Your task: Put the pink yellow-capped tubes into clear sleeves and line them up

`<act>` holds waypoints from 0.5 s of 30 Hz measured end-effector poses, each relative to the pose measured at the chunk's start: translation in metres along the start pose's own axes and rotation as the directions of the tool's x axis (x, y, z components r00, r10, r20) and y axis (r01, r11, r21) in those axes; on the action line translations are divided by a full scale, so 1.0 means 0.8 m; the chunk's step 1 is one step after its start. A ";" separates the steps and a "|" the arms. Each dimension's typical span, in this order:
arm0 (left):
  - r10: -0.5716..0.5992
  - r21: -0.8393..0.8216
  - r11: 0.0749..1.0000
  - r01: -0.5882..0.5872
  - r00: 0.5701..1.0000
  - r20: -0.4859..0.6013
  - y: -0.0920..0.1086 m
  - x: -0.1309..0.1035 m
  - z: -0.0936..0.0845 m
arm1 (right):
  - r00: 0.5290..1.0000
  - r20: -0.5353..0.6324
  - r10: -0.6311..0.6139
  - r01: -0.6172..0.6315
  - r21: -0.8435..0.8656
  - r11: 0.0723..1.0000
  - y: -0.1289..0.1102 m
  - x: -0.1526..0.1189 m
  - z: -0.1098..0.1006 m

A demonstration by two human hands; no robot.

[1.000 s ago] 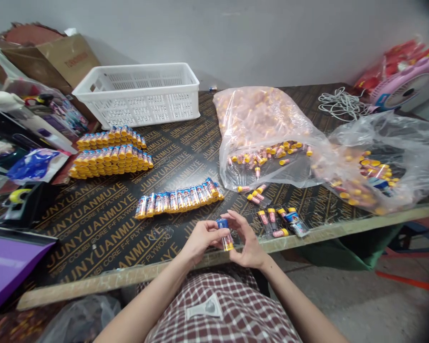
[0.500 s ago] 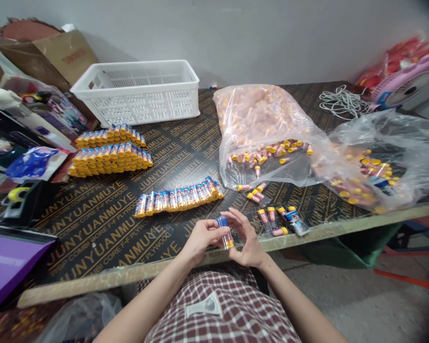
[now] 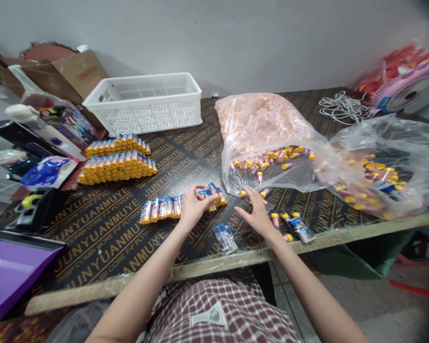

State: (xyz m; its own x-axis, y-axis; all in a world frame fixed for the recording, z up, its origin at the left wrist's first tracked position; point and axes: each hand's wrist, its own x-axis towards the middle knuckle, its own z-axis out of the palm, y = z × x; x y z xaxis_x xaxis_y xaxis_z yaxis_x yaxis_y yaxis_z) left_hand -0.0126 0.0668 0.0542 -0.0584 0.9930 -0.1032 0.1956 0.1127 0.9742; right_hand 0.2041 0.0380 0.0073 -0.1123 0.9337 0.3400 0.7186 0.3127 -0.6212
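My left hand (image 3: 193,207) reaches over the right part of a row of blue-labelled tubes with yellow caps (image 3: 164,207). Its thumb and fingers close round one such tube, partly hidden by the hand. To the right, my right hand (image 3: 256,214) is open, thumb and fingers apart, fingertips close to loose yellow-capped tubes (image 3: 264,193) at the mouth of a clear bag. Between my forearms lie some flat blue-and-clear plastic sleeves (image 3: 225,238). More loose small tubes (image 3: 275,220) and a blue sleeve with a yellow-capped tube (image 3: 301,226) sit right of my right hand.
Stacked tubes (image 3: 117,164) stand at the left, before a white basket (image 3: 146,107). A large bag of pink tubes (image 3: 264,114) and a second open bag (image 3: 357,186) lie right. Farther right are a white cord (image 3: 345,107) and pink fan (image 3: 407,88). A wooden edge (image 3: 186,271) borders the table.
My hands have parted from the tube held between them near the table edge. The left moved forward-left to the row, the right forward-right toward the loose tubes. Flat sleeves have come into sight.
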 end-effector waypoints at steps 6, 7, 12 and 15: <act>0.173 0.566 0.814 -0.129 0.985 -0.024 0.003 0.050 0.001 | 0.995 0.065 0.072 -0.046 -0.343 0.938 0.059 0.037 0.013; 0.181 0.606 0.783 -0.140 0.984 -0.006 0.002 0.052 0.002 | 0.995 0.072 0.062 -0.034 -0.345 0.938 0.060 0.034 0.013; 0.225 0.707 0.689 -0.161 0.974 0.002 0.005 0.038 0.000 | 0.996 0.085 0.021 0.005 -0.295 0.956 0.045 0.009 0.009; 0.271 0.648 0.734 -0.204 0.963 -0.004 0.003 0.007 0.001 | 0.999 0.015 0.031 -0.027 -0.241 0.970 0.032 -0.005 0.001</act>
State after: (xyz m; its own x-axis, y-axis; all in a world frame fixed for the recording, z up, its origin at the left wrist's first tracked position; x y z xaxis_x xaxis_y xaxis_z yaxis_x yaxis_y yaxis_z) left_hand -0.0117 0.0724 0.0557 -0.0068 0.9862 0.1652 0.7900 -0.0960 0.6055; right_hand 0.2225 0.0420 -0.0103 -0.1004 0.9456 0.3095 0.8658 0.2363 -0.4412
